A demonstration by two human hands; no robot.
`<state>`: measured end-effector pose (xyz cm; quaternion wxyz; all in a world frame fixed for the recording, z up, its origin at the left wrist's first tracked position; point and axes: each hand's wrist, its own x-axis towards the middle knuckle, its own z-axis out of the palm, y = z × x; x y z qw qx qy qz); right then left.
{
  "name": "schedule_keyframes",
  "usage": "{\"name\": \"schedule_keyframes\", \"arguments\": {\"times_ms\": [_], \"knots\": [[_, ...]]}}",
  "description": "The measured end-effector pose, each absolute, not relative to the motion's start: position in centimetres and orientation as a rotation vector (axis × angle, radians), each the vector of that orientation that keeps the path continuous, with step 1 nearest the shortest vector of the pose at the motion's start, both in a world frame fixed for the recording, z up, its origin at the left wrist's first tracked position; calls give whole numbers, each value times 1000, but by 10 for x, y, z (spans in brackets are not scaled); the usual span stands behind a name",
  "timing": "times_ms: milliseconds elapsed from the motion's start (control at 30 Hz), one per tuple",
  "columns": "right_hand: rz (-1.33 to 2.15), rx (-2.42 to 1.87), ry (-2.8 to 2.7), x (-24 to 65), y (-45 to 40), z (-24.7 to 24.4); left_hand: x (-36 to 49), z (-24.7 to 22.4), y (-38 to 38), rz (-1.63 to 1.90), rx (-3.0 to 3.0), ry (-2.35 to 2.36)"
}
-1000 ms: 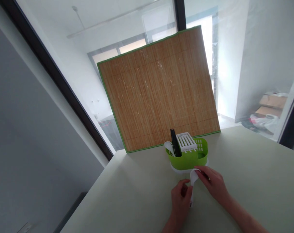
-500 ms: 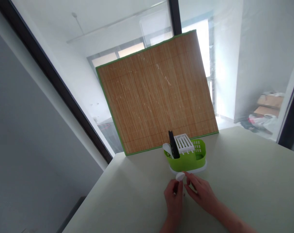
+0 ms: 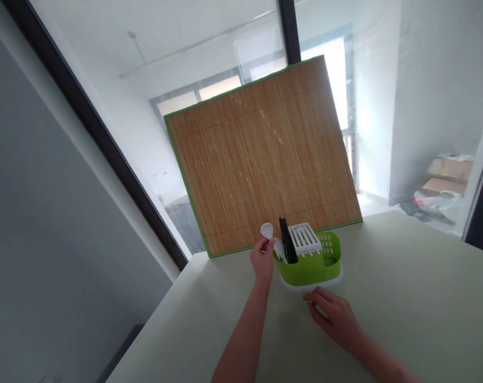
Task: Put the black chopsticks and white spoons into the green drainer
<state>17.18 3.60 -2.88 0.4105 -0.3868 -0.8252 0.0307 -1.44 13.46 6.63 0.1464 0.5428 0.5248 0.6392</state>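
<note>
My left hand is closed on a white spoon, its bowl up above the fingers. It is beside the left end of a green caddy on a white base. Another white spoon leans in the caddy's left compartment, next to black chopsticks standing upright. A white slotted rack with small hooks sits across the caddy's middle. My right hand rests just in front of the caddy, thumb and fingers loosely bent and apart, with nothing visible in them.
A pale table bears the caddy. Behind it a bamboo mat with green edging leans against a glass wall with a dark frame post. Boxes and bags lie beyond the glass at right.
My left hand has moved up and left with the spoon, from in front of the caddy to its left end. My right hand has parted from the spoon and stays near the caddy's front.
</note>
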Motion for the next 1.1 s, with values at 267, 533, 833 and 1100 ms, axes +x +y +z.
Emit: {"name": "schedule_keyframes", "arguments": {"times_ms": [267, 533, 833, 1100], "knots": [[108, -1020, -2079, 173, 39, -30, -17, 22, 144, 1745, 1570, 1675], [83, -1031, -2077, 173, 39, -27, -16, 9, 156, 1771, 1516, 1696], [64, -1018, -2075, 173, 38, -27, -20, 30, 156, 1907, 1397, 1681], [65, -998, -2088, 172, 38, -26, -11, 30, 151, 1907, 1373, 1673]]}}
